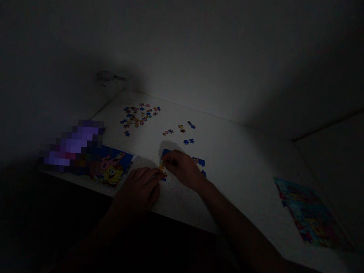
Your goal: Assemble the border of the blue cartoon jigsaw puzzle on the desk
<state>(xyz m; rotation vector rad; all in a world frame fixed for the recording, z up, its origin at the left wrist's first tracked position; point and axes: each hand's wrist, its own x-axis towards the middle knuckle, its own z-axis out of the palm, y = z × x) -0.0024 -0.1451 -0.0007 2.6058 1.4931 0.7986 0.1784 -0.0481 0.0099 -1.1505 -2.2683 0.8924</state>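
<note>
Right hand (182, 168) is pinching a light, stiff cardboard jigsaw piece (161, 165) by its edges between the fingers, while the left hand (136, 190) is lying alongside, fingers pressed together, on the white surface (235, 174)

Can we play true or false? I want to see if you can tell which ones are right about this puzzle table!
1. The loose puzzle pieces lie near the far edge of the white table. True.
2. The SpongeBob and Patrick picture is at the right end of the table. False: it is at the left end, and a colourful sheet lies at the right.
3. The right hand has its fingertips at a small orange puzzle piece. True.
4. The left hand is far from the right hand. False: the two hands are close together at the table's near side.
</note>
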